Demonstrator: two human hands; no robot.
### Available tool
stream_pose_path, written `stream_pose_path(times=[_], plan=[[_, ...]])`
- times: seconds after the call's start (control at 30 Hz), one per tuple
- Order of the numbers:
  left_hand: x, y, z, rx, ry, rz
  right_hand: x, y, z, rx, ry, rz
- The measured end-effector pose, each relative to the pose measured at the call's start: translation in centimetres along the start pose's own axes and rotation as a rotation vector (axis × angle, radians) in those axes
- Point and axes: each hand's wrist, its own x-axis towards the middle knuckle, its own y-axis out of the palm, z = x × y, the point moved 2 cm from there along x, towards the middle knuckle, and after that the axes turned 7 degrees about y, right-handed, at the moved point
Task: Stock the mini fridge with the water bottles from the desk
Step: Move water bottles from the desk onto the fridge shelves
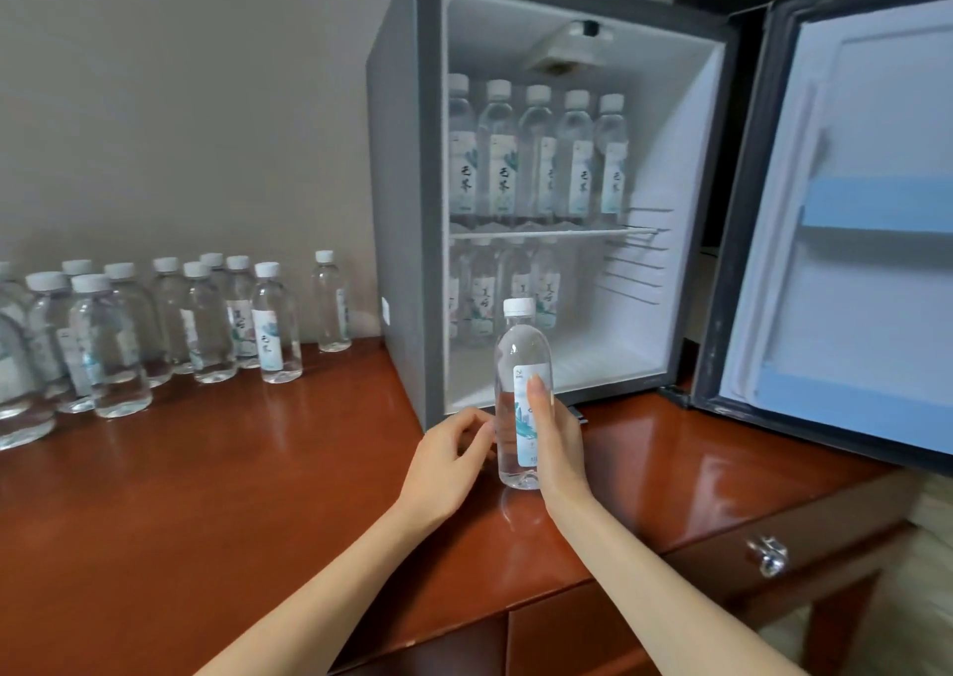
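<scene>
One water bottle (521, 355) is gripped upright by the right hand (562, 448), in front of the open mini fridge (397, 211) (both shelves part-stocked), on a glossy red-brown desk (206, 495). Left hand (443, 469) is curled just beside it; contact can't be told. Remaining bottles (111, 345) are clustered left, against a beige wall (180, 82).

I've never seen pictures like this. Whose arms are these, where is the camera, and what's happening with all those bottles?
No machine here: a person wears a camera on the head, so you look down at their own arms. The right hand grips a water bottle upright before the open mini fridge; the left hand is beside it, fingers curled. Spare bottles wait on the desk at left. Five bottles show on the fridge's upper shelf, others below.
</scene>
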Motion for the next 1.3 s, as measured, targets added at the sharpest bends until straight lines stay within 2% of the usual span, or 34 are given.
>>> stream_pose_path(times=[0.13, 0.27, 0.43, 0.57, 0.87, 1.07, 1.3], plan=[[1.5, 3.2, 0.2, 0.271, 0.144, 0.021, 1.3, -3.0, 0.3, 0.01, 0.003, -0.061], [3.3, 5.7, 0.6, 0.427, 0.26, 0.008, 2.6, -5.6, 0.4, 0.007, -0.016, -0.12], [5.7, 8.2, 1.7, 0.507, 0.27, -0.039, 4.0, -7.1, 0.8, 0.028, -0.059, -0.185], [7.4, 9.5, 2.6, 0.574, 0.251, -0.007, 5.7, -7.8, 0.6, 0.028, -0.083, -0.207], [10.8, 12.0, 4.1, 0.697, 0.428, -0.026, 10.2, -8.4, -0.3, -0.131, -0.167, -0.384], [11.4, 12.5, 4.2, 0.737, 0.422, -0.025, 12.2, -8.7, -0.2, -0.237, -0.281, -0.526], [11.3, 12.6, 4.3, 0.752, 0.42, -0.012, 13.7, -8.7, 0.3, -0.208, -0.403, -0.602]])
